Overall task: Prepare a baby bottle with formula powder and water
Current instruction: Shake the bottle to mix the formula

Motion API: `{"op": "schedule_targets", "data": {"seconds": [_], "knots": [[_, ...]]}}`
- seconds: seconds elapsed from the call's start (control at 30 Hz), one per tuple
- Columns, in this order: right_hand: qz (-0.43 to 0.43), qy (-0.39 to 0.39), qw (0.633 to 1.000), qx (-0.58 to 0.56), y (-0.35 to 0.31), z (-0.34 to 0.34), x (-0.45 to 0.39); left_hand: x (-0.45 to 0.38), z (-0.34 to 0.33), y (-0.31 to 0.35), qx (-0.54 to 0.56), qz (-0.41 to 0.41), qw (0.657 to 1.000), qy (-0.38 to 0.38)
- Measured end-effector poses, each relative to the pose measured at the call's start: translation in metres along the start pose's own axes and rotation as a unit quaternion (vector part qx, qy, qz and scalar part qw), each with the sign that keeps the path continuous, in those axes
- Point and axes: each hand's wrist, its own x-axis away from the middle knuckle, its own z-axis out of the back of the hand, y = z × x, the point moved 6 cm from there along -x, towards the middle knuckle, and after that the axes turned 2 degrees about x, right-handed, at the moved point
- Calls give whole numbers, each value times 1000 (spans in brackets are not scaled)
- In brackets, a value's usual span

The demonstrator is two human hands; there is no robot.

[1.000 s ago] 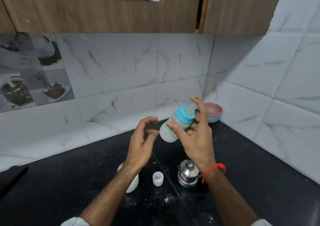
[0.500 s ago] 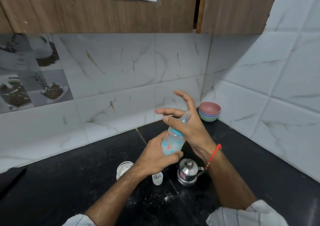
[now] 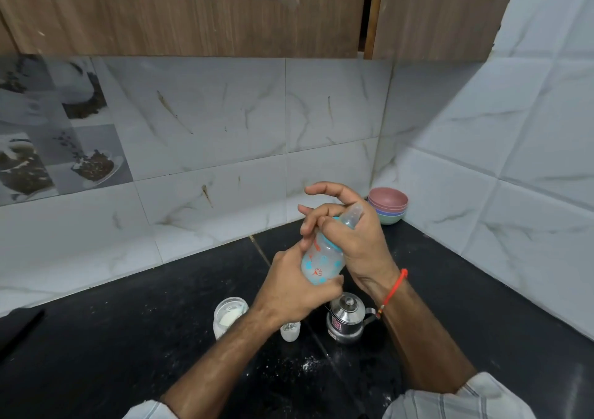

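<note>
A clear baby bottle [image 3: 321, 264] with blue and orange prints, a blue collar and a clear teat is held tilted above the black counter. My left hand [image 3: 289, 290] grips its base from below. My right hand [image 3: 350, 232] is wrapped round its collar, the upper fingers spread. Below, on the counter, a clear jar [image 3: 229, 317] holding white powder stands open. Beside it is a small white cap [image 3: 290, 331]. A small steel lidded pot [image 3: 348, 320] sits to the right of them.
A stack of coloured bowls [image 3: 389, 205] sits in the back right corner. White powder [image 3: 308, 364] is spilled on the black counter [image 3: 128, 338]. Tiled walls close in behind and to the right, with wooden cabinets above.
My left hand came up and took the bottle's base. The bottle swung from tilted in my right hand alone to held between both hands, lower and nearer the counter.
</note>
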Motion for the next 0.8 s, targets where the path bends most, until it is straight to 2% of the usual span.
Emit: {"op": "schedule_targets", "data": {"seconds": [0.1, 0.2, 0.3, 0.4, 0.47, 0.6, 0.8], "knots": [[-3, 42, 999, 18, 3, 3, -1, 2, -1, 2, -15, -5, 998, 56], [-16, 127, 991, 23, 7, 8, 0, 2, 2, 8, -57, -43, 991, 114], [-30, 178, 983, 31, 10, 9, 2, -5, 6, 10, -90, -68, 988, 106], [-44, 139, 989, -33, 9, 4, -2, -14, 12, 6, -56, -45, 995, 67], [-14, 94, 995, -42, 2, 4, -4, -21, 16, 7, -23, -35, 998, 54], [63, 9, 987, 145, -11, 0, -3, -29, 17, 7, 46, -31, 998, 5], [42, -90, 964, 248, -13, 2, 7, -17, 8, -3, 142, -2, 987, -75]]}}
